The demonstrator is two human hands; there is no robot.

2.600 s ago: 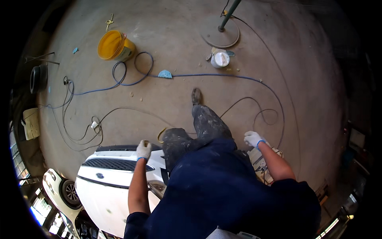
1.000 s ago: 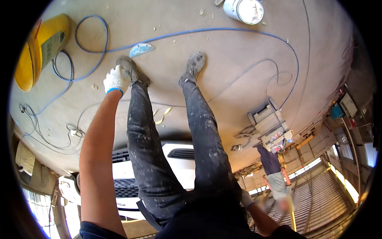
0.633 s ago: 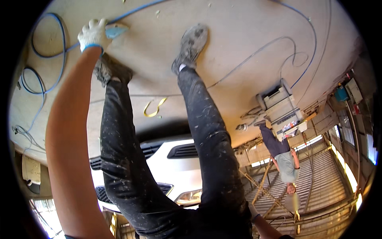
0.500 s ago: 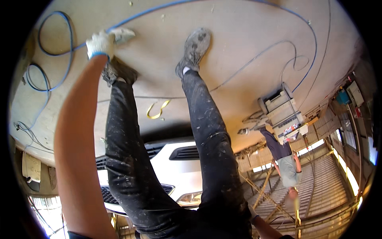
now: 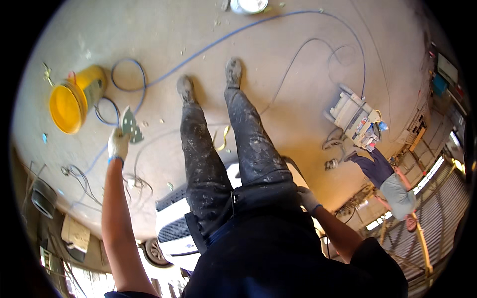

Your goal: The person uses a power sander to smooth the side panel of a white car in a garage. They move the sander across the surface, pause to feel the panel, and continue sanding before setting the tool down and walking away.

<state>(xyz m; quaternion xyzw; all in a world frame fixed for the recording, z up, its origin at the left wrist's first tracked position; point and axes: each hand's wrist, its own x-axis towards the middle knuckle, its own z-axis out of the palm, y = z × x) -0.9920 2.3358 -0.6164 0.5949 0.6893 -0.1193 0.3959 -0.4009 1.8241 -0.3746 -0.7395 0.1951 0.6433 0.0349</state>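
Observation:
My left hand [image 5: 118,143], in a white knit glove with a blue cuff, is closed on a grey-green piece of sandpaper [image 5: 130,125] with round holes in it. The sandpaper points up and away from the fingers, well above the floor. My right hand [image 5: 309,200], gloved too, is by my right hip against the dark trousers; its fingers are too unclear to read. Behind my legs is the white front of a car [image 5: 175,229] with dark grilles.
A yellow bucket [image 5: 68,108] is at the left, near a looped blue hose [image 5: 233,34] crossing the floor. At the right are a wheeled cart [image 5: 351,115] with items on it and another person [image 5: 397,196]. A yellow strip [image 5: 224,139] lies by my legs. A white tub [image 5: 249,5] is at the top edge.
I have straightened up from a bend. My left hand has risen from beside my left shoe, still holding the sandpaper. My feet appear closer together, and the yellow bucket has come into view.

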